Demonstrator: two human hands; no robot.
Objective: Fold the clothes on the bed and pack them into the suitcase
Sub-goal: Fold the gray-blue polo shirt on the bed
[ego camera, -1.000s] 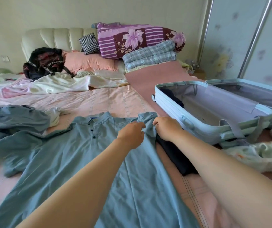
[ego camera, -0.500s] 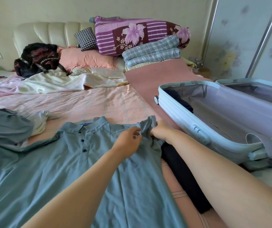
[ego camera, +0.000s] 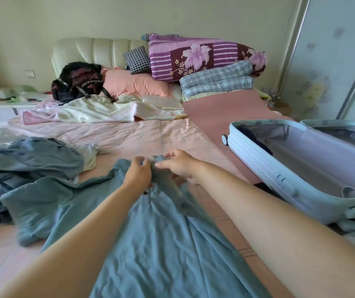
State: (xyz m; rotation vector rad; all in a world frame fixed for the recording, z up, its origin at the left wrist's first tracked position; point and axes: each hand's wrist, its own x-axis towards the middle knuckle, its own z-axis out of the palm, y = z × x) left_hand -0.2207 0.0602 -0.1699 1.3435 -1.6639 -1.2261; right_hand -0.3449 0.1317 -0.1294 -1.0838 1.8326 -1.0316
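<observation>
Left hand (ego camera: pixel 139 175) and right hand (ego camera: pixel 178 166) pinch the bunched shirt (ego camera: pixel 161 244); if we tug unevenly, the fold may skew

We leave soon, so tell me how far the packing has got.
Done: a dark garment lies in the open suitcase. In hand: the left hand and right hand grip the blue polo shirt near its collar. Left: folding it, then the crumpled grey-blue heap beside it.

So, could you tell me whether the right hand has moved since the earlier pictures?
Yes. The right hand moved left, away from the suitcase, toward the buttons of the blue shirt.
</observation>
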